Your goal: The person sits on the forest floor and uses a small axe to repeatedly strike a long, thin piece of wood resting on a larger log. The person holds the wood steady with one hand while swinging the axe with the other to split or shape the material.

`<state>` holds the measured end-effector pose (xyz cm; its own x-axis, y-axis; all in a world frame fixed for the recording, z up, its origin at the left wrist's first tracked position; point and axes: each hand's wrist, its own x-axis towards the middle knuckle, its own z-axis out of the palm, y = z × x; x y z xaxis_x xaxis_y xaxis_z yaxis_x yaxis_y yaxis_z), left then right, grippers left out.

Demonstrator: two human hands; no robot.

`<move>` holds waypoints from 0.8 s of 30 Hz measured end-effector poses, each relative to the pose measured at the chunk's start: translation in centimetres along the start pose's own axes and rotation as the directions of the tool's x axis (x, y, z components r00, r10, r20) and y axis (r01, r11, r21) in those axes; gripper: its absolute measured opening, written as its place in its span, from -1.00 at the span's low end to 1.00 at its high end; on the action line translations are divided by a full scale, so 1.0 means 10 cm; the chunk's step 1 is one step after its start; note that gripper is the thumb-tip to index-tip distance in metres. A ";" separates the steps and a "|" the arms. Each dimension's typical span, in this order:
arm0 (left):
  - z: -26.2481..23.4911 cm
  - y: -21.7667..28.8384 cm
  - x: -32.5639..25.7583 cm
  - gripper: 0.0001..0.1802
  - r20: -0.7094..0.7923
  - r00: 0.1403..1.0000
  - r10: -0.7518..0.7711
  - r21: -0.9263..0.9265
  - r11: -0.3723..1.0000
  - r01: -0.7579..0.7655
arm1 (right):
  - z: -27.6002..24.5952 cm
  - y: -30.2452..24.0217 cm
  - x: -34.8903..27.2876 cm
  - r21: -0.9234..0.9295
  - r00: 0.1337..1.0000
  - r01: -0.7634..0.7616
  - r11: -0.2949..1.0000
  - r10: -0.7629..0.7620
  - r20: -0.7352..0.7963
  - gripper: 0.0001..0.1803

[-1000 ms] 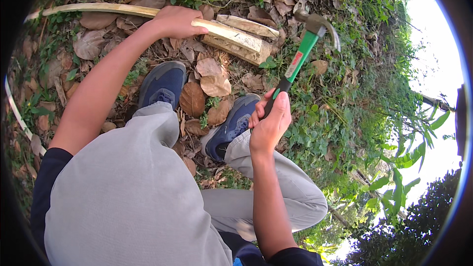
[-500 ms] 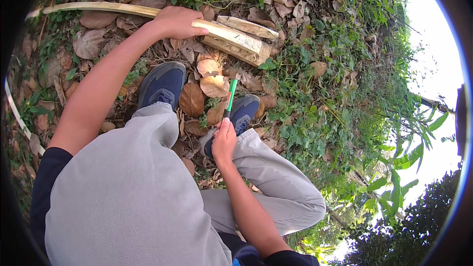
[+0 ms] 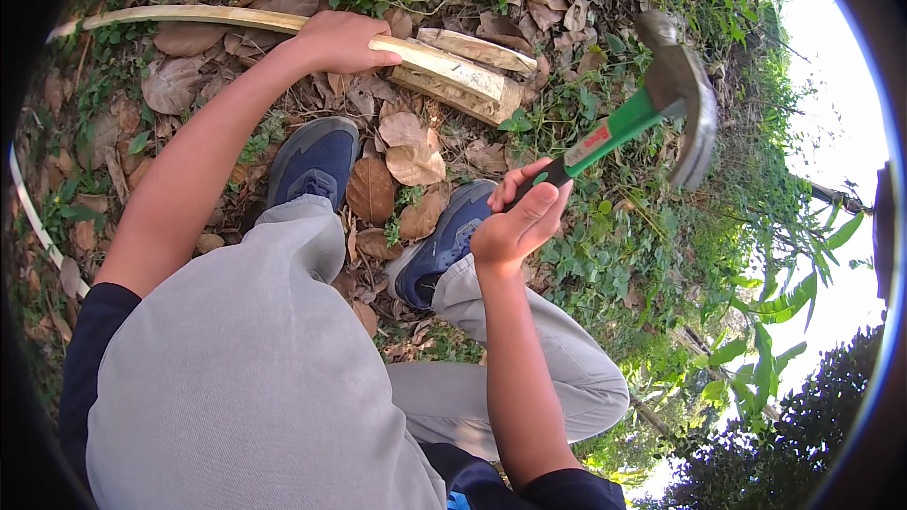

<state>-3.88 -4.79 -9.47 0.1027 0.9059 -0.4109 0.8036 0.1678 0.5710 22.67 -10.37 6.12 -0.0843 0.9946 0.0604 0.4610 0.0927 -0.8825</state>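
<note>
My left hand grips a long pale split wooden stick that lies across the leaf-strewn ground. Beside the hand, to the right, the stick meets two thicker split wood pieces. My right hand holds a hammer by its green handle, raised in the air with the steel head up and to the right of the wood. Both my knees in grey trousers are bent, and my blue shoes rest on dry leaves below the wood.
Dry brown leaves cover the ground around my feet. Green weeds and low plants slope away on the right. A thin white strip curves along the left edge. Leafy bushes stand at the lower right.
My right hand dropped the hammer toward my shoe, then raised it high to the right again. The left hand stayed on the stick.
</note>
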 end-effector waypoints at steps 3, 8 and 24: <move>-0.02 0.05 0.01 -0.37 0.012 1.000 0.005 0.010 1.000 -0.005 | 0.03 0.49 -0.32 -0.324 0.976 -0.105 0.940 0.160 0.146 -0.60; -0.02 0.04 0.00 -0.35 0.005 1.000 0.005 0.016 1.000 -0.005 | 0.01 0.78 -1.02 -0.542 0.798 -0.354 0.762 0.549 0.250 -0.48; -0.01 0.02 0.00 -0.40 0.005 1.000 0.004 -0.001 1.000 -0.004 | 0.03 -0.22 0.16 0.136 0.998 0.021 0.990 -0.012 -0.064 -0.51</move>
<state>-3.84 -4.73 -9.27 0.1087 0.9045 -0.4125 0.8025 0.1650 0.5733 21.26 -9.03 8.02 -0.0327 0.9944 0.1010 0.3345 0.1061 -0.9364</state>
